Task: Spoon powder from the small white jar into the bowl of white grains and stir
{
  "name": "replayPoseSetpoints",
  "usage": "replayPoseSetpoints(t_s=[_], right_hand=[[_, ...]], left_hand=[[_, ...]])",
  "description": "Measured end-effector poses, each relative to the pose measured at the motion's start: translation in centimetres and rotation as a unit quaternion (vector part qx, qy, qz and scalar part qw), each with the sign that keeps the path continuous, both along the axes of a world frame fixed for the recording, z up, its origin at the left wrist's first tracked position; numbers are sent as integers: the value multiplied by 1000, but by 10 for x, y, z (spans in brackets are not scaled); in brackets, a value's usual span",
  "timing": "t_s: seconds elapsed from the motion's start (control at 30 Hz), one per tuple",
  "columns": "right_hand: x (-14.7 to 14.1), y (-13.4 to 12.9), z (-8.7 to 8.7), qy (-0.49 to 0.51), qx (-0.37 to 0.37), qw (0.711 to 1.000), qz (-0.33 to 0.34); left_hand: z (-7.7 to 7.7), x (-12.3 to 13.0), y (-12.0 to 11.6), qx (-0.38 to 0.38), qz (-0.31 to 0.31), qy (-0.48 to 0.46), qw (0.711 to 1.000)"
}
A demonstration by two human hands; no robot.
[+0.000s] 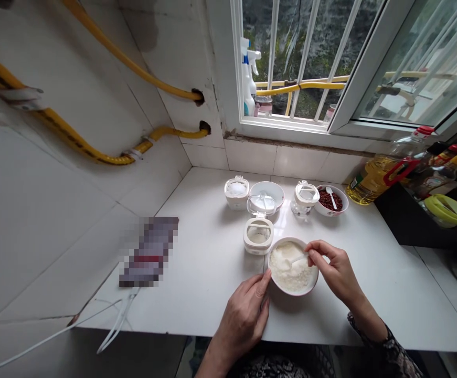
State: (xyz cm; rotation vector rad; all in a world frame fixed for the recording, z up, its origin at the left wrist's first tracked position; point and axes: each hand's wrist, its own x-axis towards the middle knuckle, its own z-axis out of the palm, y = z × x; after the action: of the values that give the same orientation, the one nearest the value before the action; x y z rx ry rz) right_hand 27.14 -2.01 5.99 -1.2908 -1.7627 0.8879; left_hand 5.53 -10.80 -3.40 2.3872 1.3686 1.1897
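Right hand (336, 269) is pinching translucent plastic spoon (299, 258), seemingly scooping white powder (291, 275); left hand (246, 311), grip unclear, is touching its round white bowl (296, 294).

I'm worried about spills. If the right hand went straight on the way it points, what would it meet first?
Probably the bowl of white grains: the right hand, pinching a spoon, points across it, though its height above the rim is unclear.
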Motion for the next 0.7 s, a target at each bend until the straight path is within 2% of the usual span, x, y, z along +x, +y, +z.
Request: replayPoseSetpoints(t_s=[0.1,0.2,0.7], right_hand=[[6,7,-1,92,-91,991,-27],[12,10,0,143,-128,981,-38],[9,19,-3,205,-141,967,-58]], left_hand=[[0,0,0,0,0,0,1000],[-1,0,-1,0,0,-3,1000],[1,1,-1,4,0,-1,1000]])
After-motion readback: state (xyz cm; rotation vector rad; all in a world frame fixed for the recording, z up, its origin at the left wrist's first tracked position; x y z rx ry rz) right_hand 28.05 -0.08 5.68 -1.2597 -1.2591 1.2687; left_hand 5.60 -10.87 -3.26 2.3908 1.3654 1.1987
